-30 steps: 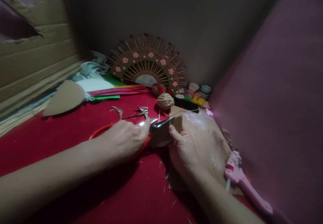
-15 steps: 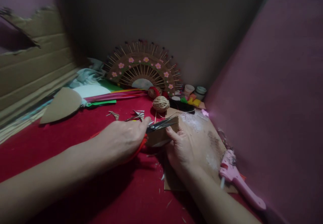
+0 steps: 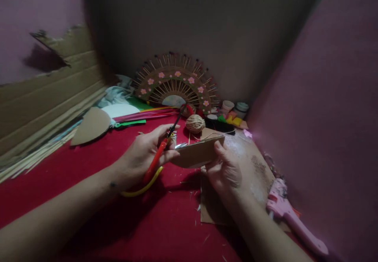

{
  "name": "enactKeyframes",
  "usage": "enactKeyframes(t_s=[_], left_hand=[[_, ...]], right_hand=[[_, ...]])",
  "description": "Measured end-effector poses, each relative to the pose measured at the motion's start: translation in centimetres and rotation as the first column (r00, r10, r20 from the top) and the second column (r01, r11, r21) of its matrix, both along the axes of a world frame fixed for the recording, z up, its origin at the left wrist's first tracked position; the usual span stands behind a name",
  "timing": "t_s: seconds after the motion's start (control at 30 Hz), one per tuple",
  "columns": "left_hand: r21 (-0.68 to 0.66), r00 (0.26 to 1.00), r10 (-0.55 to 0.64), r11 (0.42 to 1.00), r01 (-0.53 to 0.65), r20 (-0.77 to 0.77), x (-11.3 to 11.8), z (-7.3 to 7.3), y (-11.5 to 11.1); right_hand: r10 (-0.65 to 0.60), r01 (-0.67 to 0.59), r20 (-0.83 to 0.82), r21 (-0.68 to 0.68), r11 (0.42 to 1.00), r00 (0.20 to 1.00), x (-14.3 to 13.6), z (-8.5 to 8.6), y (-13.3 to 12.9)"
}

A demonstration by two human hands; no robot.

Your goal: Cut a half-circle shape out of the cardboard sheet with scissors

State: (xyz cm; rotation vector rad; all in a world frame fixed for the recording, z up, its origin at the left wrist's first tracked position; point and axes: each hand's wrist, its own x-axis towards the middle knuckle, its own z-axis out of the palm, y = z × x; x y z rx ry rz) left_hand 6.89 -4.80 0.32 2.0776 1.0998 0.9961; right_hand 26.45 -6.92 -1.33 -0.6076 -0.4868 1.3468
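Between my hands is a small piece of brown cardboard [image 3: 196,153], held above the red table surface [image 3: 174,214]. My right hand [image 3: 226,167] pinches its right end, thumb on top. My left hand [image 3: 141,151] has scissors [image 3: 158,159] with red and yellow handles in it; the dark blades point up and away, clear of the cardboard. The thumb and a finger of that hand are at the cardboard's left end. Just behind the piece sits a ball of tan twine [image 3: 195,124].
A flowered stick fan [image 3: 177,78] stands at the back wall. Left are a cardboard cutout [image 3: 91,126] and thin sticks [image 3: 38,153]. A stained cardboard sheet [image 3: 215,210] and a pink glue gun [image 3: 289,210] lie right, small pots [image 3: 241,109] behind.
The scissors have come off the cardboard's top edge and swung upright in my left hand, whose fingers now reach the cardboard's left end. The whole view has shifted slightly.
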Motion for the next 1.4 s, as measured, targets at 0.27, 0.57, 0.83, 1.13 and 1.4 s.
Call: enactKeyframes(t_s=[0.27, 0.57, 0.83, 1.13, 1.4], left_hand=[[0.050, 0.999, -0.019, 0.999, 0.020, -0.026, 0.3, -0.2, -0.8], [0.080, 0.988, 0.016, 0.997, -0.003, -0.154, 0.3, 0.1, -0.5], [0.398, 0.670, 0.252, 0.915, 0.071, -0.698, 0.5, 0.8, -0.7], [0.280, 0.530, 0.165, 0.949, 0.144, -0.832, 2.9, 0.7, -2.0], [0.304, 0.497, 0.185, 0.937, 0.171, -0.848, 3.2, 0.8, -2.3]], right_hand=[[-0.057, 0.057, -0.001, 0.013, 0.998, 0.998, 0.4, -0.2, 0.6], [0.004, -0.018, 0.155, 0.087, 0.996, 0.988, 0.3, -0.1, 0.3], [-0.117, 0.029, 0.453, 0.196, 0.980, 0.884, 0.5, -0.1, -0.4], [0.026, -0.052, 0.295, 0.083, 0.995, 0.955, -0.2, 0.3, -0.9], [0.067, -0.093, 0.257, 0.092, 0.991, 0.964, -0.4, -0.4, -0.7]])
